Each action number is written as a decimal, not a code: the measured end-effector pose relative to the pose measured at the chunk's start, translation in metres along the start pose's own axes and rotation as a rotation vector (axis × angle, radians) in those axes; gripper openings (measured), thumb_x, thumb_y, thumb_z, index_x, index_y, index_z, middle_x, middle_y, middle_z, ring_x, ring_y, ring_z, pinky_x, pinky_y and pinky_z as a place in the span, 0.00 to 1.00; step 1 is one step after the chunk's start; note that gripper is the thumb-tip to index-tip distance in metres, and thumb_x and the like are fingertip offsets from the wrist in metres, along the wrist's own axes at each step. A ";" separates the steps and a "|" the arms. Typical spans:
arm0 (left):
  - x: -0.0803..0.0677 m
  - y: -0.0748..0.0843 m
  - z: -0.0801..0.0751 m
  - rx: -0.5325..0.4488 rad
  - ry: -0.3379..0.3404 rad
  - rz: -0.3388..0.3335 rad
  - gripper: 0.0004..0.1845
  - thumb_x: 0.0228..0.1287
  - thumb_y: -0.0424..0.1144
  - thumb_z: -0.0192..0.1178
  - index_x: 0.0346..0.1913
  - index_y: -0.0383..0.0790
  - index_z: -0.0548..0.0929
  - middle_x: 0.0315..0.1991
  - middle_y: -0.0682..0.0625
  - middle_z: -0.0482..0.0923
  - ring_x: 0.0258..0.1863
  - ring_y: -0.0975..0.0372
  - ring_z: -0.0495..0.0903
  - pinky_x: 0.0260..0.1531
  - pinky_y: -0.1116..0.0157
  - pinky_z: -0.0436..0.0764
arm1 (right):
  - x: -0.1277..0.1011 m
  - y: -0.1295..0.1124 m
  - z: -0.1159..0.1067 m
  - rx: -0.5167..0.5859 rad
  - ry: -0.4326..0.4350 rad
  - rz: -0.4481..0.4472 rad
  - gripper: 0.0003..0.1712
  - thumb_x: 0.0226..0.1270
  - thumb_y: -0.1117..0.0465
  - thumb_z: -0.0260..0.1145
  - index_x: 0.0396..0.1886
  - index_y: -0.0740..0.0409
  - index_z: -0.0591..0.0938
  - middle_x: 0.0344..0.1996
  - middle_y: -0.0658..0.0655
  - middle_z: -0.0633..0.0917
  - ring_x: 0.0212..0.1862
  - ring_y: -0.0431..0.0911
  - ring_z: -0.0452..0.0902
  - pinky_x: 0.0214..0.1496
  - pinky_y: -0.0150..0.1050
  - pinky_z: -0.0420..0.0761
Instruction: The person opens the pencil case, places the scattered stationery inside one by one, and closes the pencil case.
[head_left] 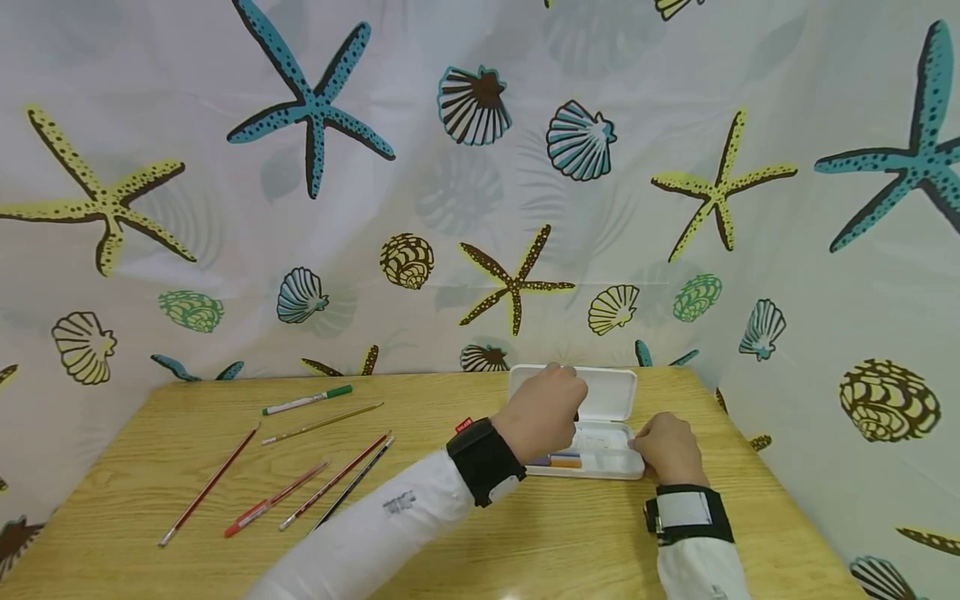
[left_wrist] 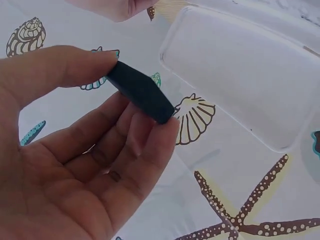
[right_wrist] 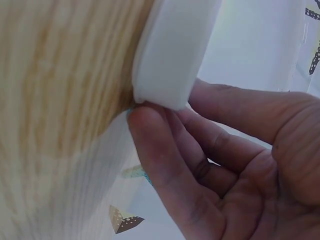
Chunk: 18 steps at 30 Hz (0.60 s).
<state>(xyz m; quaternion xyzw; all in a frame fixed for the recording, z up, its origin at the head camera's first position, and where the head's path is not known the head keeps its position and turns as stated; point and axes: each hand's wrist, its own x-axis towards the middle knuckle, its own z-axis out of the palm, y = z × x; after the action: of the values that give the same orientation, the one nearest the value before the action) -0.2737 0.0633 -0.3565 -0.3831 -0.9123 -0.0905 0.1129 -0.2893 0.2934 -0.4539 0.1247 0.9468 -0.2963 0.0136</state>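
An open white pencil case (head_left: pixel 611 477) stands at the back right of the table, its lid (head_left: pixel 611 393) tipped back by the cloth. Over the case, my left hand (head_left: pixel 546 408) pinches a dark, slant-ended eraser (left_wrist: pixel 141 92) between thumb and fingertips. The head view mostly hides that eraser behind the hand. My right hand (head_left: pixel 671 446) grips the right end of the case, thumb on the rim and fingers against the outer side (right_wrist: pixel 167 60). Inside the case, partly covered by the left hand, lie purple and orange pieces (head_left: pixel 566 460).
Left on the wooden table (head_left: pixel 450 533) lie a green-capped marker (head_left: pixel 307 400), a yellowish pencil (head_left: pixel 322 423), a red pen (head_left: pixel 247 518), a dark pencil (head_left: pixel 352 483) and red pencils (head_left: pixel 210 485). A shell-print cloth (head_left: pixel 420 192) hangs behind and along the right.
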 end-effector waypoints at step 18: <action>0.026 0.010 0.027 -0.059 -0.007 0.072 0.06 0.66 0.30 0.67 0.32 0.42 0.83 0.32 0.51 0.78 0.33 0.63 0.74 0.29 0.72 0.69 | 0.000 -0.002 -0.002 0.007 0.005 -0.038 0.13 0.66 0.66 0.68 0.22 0.66 0.85 0.15 0.55 0.78 0.17 0.46 0.74 0.18 0.36 0.71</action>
<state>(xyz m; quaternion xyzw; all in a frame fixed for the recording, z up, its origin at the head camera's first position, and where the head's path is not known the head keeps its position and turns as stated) -0.2881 0.0946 -0.3743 -0.4190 -0.8953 -0.1121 0.1014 -0.2897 0.2934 -0.4514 0.1073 0.9481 -0.2993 0.0053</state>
